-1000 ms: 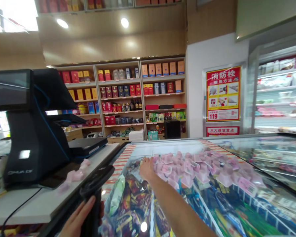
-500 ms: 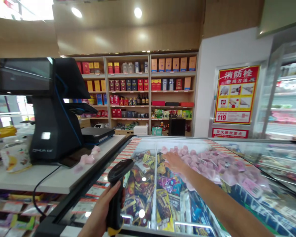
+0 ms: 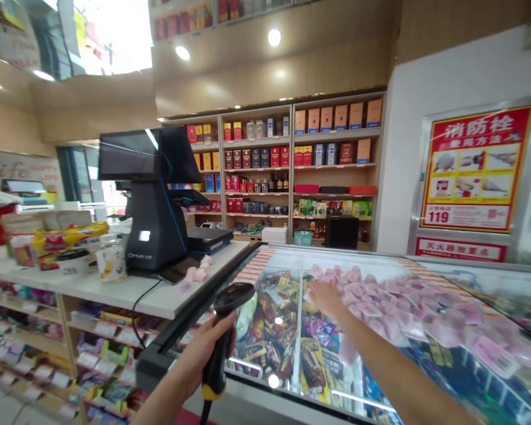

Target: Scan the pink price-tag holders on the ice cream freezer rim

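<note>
My left hand [image 3: 203,354] is wrapped around the handle of a black and yellow barcode scanner [image 3: 216,360], head up, cord hanging down. Stretched forward over the chest freezer's glass top, my right hand [image 3: 326,297] is at the left end of a long heap of small pink translucent packs [image 3: 380,295]. Its fingers look extended, tips slightly blurred; I see nothing held in them. Some packs carry white barcode labels. Beneath the glass lie wrapped ice creams [image 3: 265,321], parted by a white divider. A few similar pink pieces [image 3: 197,274] rest on the counter at left.
A black checkout terminal [image 3: 150,218] stands on the white counter [image 3: 159,298], with cups and a yellow snack pack [image 3: 71,236] beside it. Shelves of boxed goods [image 3: 256,159] line the back wall. A red fire-hydrant sign [image 3: 475,171] hangs at right.
My view has turned left, so the scene has shifted right and more of the counter shows. The scanner stays in my left hand; my right hand remains by the pink packs.
</note>
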### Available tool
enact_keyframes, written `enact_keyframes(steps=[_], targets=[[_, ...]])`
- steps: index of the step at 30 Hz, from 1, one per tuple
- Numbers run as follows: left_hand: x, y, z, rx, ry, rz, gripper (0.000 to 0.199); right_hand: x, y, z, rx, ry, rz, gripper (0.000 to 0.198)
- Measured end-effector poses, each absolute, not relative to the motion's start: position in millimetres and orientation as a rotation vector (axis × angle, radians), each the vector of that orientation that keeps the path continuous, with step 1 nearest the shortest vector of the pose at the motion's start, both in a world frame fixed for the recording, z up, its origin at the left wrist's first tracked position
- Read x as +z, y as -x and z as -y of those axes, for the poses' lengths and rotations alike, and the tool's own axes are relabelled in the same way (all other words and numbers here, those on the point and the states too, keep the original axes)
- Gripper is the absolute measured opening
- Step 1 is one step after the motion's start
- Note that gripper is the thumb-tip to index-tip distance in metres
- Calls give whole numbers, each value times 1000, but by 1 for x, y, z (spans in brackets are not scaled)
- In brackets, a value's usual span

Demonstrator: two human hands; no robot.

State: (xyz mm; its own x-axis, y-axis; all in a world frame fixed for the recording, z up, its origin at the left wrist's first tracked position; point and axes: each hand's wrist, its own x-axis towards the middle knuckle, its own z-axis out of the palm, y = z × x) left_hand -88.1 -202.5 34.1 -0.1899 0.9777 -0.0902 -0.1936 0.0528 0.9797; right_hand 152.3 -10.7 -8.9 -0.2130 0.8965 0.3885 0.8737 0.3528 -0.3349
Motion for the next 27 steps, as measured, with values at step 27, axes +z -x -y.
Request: enact_keyframes(steps=[27], targets=[[42, 102, 212, 1209, -1263, -1271, 31, 18, -90, -17, 1286, 1167, 1218, 15]])
